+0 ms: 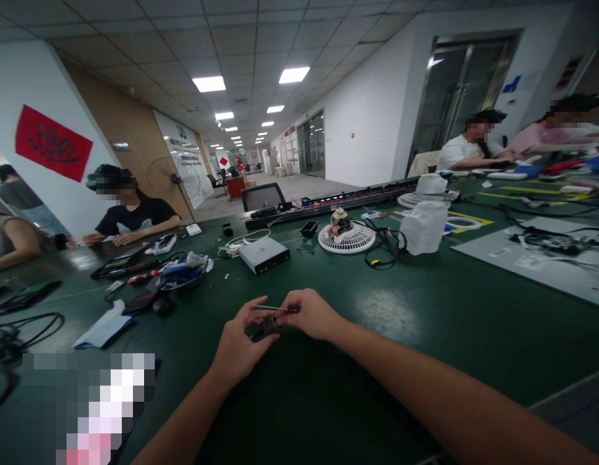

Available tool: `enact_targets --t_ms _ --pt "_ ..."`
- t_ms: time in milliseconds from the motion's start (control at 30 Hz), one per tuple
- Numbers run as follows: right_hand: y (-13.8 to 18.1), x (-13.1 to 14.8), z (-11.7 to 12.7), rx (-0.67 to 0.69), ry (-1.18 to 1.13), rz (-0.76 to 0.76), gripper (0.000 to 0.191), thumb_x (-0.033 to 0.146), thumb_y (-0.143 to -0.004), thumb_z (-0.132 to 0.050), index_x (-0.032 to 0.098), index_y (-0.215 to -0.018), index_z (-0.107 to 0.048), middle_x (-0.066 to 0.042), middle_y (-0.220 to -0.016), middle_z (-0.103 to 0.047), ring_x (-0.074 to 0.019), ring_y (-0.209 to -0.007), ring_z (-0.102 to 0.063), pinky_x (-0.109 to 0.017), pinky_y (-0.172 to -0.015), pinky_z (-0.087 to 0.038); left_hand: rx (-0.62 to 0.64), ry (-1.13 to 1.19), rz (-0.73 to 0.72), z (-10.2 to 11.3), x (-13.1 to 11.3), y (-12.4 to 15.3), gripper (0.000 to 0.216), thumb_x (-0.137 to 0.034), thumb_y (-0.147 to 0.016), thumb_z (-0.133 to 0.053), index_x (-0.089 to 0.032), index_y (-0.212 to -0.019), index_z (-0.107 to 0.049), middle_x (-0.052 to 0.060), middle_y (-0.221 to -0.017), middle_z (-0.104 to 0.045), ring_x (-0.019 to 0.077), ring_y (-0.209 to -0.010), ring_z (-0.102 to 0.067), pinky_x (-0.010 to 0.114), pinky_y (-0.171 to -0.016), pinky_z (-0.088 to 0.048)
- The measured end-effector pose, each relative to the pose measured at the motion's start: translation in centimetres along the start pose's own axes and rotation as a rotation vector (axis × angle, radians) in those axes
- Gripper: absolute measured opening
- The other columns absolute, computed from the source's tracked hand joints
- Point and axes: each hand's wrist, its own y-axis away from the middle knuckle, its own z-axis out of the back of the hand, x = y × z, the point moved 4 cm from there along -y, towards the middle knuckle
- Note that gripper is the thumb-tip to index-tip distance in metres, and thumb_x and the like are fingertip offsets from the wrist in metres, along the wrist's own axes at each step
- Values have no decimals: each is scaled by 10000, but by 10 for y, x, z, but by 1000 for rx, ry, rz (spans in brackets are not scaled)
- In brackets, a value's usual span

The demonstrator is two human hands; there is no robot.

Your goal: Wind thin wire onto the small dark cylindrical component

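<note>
Both my hands meet over the green table [400, 310] near its front middle. My left hand [241, 345] pinches a small dark part [271, 324] between thumb and fingers. My right hand [309, 313] is closed around a thin metal rod or tool [273, 309] that points left onto that part. The two hands touch each other at the part. What the small part is I cannot make out.
A silver box [264, 254] lies beyond my hands, a white fan grille with a motor [346, 236] and a white fan housing [424, 226] to the right. Tools and cables [154, 274] are heaped left. Other people sit at the far left and far right.
</note>
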Motion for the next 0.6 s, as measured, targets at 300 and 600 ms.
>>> enact_targets --t_ms 300,600 --pt "4 -9 -13 22 -281 -405 255 284 -626 -796 161 -727 -597 50 -635 -548 -93 -583 -475 -216 -527 -342 -80 -93 -72 6 -3 3 431 -216 -717 -746 -240 -1125 -611 36 -1100 -739 236 -1045 -684 436 -965 -515" --pt "0 1 25 -78 389 38 148 167 -899 -506 168 -1029 -578 -46 -924 -646 -152 -797 -583 -267 -696 -416 -155 -141 130 13 14 -5 484 -232 -722 -729 -217 -1172 -551 57 -1078 -734 228 -946 -706 405 -839 -567"
